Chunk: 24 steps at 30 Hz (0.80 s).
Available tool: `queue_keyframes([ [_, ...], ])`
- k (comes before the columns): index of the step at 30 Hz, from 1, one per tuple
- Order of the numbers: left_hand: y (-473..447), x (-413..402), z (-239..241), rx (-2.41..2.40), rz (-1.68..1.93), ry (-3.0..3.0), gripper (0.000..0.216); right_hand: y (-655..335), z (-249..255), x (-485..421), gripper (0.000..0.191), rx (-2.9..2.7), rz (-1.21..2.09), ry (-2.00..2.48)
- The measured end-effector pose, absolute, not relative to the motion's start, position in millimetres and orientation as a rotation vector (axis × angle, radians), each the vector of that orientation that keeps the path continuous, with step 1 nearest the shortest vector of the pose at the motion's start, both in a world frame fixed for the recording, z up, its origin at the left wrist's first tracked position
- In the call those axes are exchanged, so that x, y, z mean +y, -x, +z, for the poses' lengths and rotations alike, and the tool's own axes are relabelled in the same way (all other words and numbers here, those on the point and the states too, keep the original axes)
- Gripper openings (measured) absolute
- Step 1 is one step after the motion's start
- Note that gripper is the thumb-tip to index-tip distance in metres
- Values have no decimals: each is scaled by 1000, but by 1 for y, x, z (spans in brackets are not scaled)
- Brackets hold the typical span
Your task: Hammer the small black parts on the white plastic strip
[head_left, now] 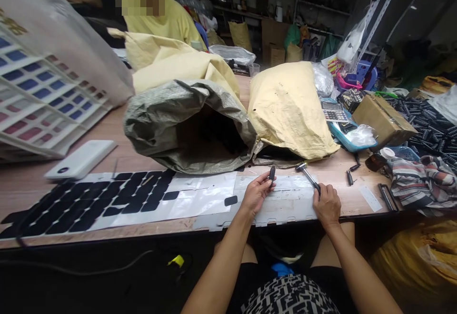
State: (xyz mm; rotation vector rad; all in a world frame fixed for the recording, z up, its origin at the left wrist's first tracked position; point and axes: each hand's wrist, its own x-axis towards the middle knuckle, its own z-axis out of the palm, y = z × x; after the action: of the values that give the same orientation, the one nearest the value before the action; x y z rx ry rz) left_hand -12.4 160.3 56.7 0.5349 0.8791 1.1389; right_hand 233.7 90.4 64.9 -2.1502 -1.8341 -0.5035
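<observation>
Your left hand (255, 194) pinches a small black piece (272, 173) upright between thumb and fingertips, just above the white sheet (285, 204). Your right hand (326, 205) is clenched round a hammer (307, 176) (head pointing to eleven o'clock). Farther off, a grey sack (160, 114) gapes at eleven o'clock, and a yellow sack (289, 109) lies at one.

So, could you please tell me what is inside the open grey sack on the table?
Inside the grey woven sack, only a shadowed heap of black pieces shows through the mouth; too dark to identify. The sack's folded walls cover whatever lies deeper.
</observation>
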Motion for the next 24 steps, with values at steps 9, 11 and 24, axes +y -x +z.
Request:
queue_keyframes([
  [9, -3, 170, 49, 997, 1121, -836, 51, -232, 65, 90, 25, -1828, -488, 2177],
  [11, -10, 176, 46, 1062, 1103, -1046, 44, -231, 65, 89, 24, -1825, -477, 2181],
  [24, -35, 179, 47, 1387, 789, -1974, 25, -232, 65, 88, 25, -1826, -465, 2171],
])
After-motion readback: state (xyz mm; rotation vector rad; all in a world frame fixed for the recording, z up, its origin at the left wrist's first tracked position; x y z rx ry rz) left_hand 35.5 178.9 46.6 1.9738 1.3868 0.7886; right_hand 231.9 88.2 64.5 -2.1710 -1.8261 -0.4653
